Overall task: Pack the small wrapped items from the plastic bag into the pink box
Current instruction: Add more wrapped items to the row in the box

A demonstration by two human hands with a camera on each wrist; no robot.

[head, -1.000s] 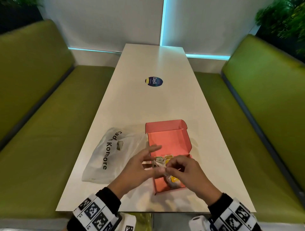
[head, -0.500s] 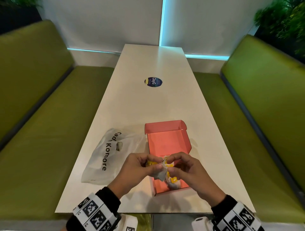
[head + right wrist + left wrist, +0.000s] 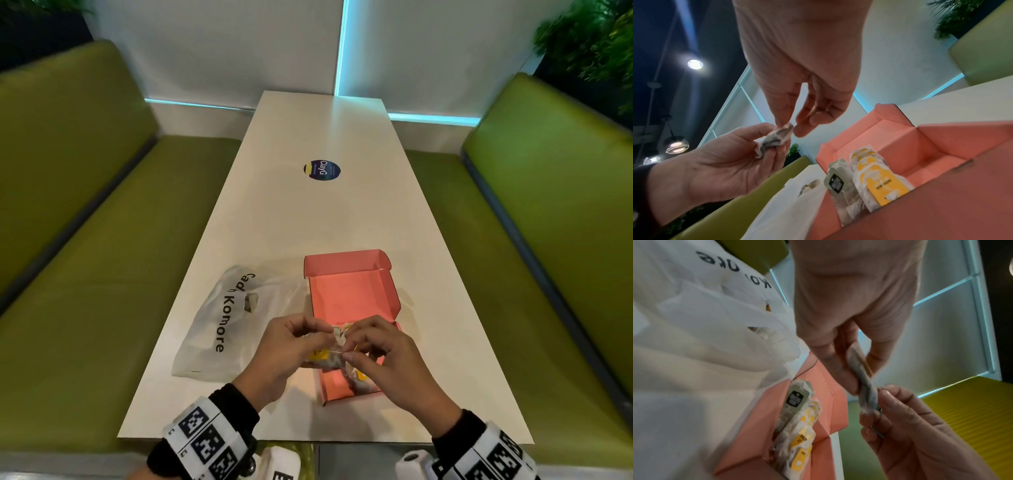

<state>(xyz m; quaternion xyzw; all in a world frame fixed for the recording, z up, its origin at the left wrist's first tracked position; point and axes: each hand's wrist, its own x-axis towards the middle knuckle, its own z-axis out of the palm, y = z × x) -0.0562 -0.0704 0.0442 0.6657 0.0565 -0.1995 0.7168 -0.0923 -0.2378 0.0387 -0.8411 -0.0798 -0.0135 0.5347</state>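
Note:
The pink box (image 3: 352, 294) lies open on the white table, lid flap folded back. Several wrapped packets (image 3: 869, 181), yellow-labelled and grey-labelled, stand in its near end (image 3: 799, 426). Above the box's near left corner, both hands pinch one small crumpled grey-white wrapped item (image 3: 337, 337). My left hand (image 3: 318, 337) grips its left side (image 3: 774, 139), and my right hand (image 3: 346, 349) pinches its other end between thumb and forefinger (image 3: 869, 395). The white plastic bag (image 3: 222, 325), printed in black, lies flat left of the box with a small item showing through it.
A round dark sticker (image 3: 322, 170) sits on the table's middle. Green bench seats (image 3: 102, 274) run along both sides. The table's near edge (image 3: 308, 440) is just below my wrists. Plants stand at the far right corner (image 3: 596, 41).
A second ago my left hand's fingers were spread beside the box. It has since closed on the wrapped item, and both hands now hold it slightly higher and to the left.

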